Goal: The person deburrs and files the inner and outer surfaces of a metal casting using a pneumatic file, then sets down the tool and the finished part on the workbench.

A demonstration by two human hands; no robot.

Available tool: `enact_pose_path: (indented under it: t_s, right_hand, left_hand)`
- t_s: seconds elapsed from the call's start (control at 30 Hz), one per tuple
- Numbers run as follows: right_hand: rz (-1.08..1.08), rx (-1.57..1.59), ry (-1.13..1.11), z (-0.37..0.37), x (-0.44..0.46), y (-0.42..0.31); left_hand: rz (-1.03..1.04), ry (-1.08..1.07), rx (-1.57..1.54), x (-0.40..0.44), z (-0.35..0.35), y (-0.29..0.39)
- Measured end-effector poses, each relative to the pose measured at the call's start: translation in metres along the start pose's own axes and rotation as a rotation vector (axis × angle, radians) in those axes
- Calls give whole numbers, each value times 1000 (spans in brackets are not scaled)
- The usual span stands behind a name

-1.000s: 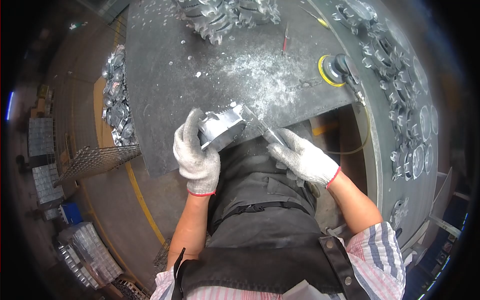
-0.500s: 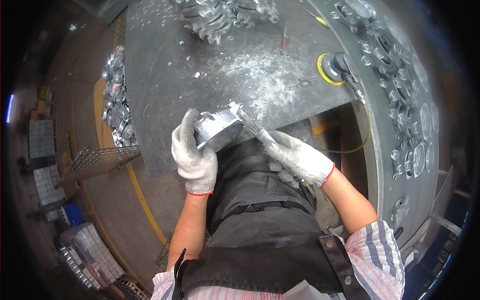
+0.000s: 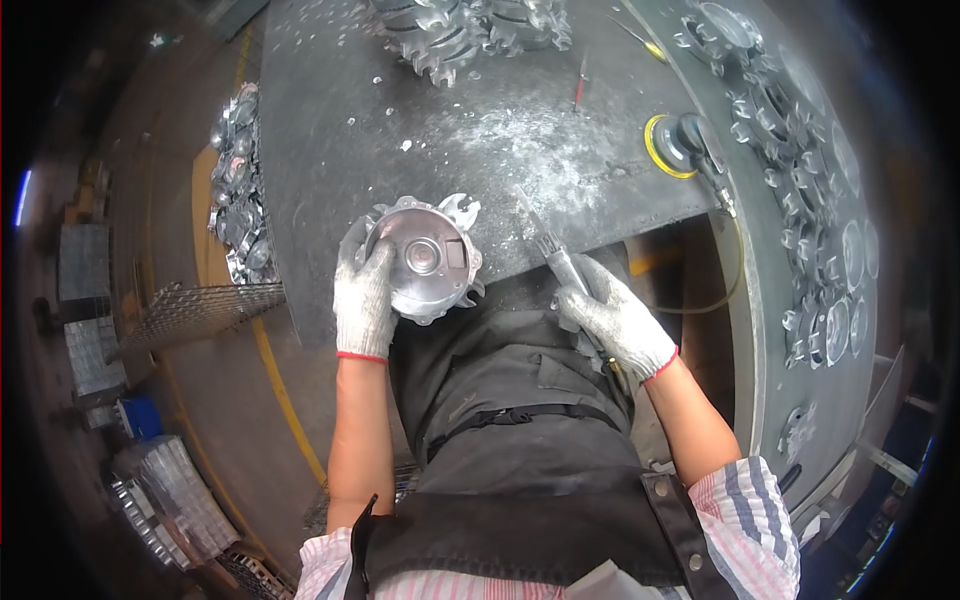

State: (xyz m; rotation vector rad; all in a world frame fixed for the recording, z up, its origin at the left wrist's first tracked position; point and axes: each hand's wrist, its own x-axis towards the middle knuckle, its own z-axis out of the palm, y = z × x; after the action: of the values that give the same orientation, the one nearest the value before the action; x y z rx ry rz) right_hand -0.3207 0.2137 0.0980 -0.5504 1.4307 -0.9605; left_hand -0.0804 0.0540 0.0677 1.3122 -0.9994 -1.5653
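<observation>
My left hand (image 3: 367, 290), in a white glove with a red cuff, grips the left edge of a round metal part (image 3: 421, 258). The part's round face shows, with a hub at its centre, a rectangular opening and lobes along its rim. My right hand (image 3: 617, 318), gloved too, is closed around a metal air tool (image 3: 562, 264) with a thin blade-like tip pointing up and left. The tip is apart from the part, over the dark table (image 3: 330, 130) near a patch of pale dust.
Finned metal parts (image 3: 440, 35) are stacked at the table's far edge. A yellow-rimmed sander (image 3: 676, 146) lies at the right, a red-handled tool (image 3: 580, 88) beyond. More parts (image 3: 800, 200) line the right-hand surface. A heap of castings (image 3: 238, 190) sits left, by a wire basket (image 3: 200, 308).
The metal part has turned from its side to show its round face, and my left hand turned with it. The tool in my right hand has moved right, away from the part.
</observation>
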Motion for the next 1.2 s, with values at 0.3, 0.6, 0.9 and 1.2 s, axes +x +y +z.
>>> enact_pose_path:
  t_s: [0.3, 0.6, 0.9, 1.2]
  right_hand:
    - [-62, -305, -42, -4, -7, -2]
    - [30, -566, -24, 6, 2, -8]
    - [22, -589, -73, 8, 15, -2]
    - [224, -458, -93, 10, 15, -24]
  left_hand:
    - [-73, -34, -63, 12, -7, -26]
    - [90, 23, 252, 12, -10, -50]
    - [98, 58, 238, 13, -5, -53]
    - [61, 79, 224, 6, 4, -41]
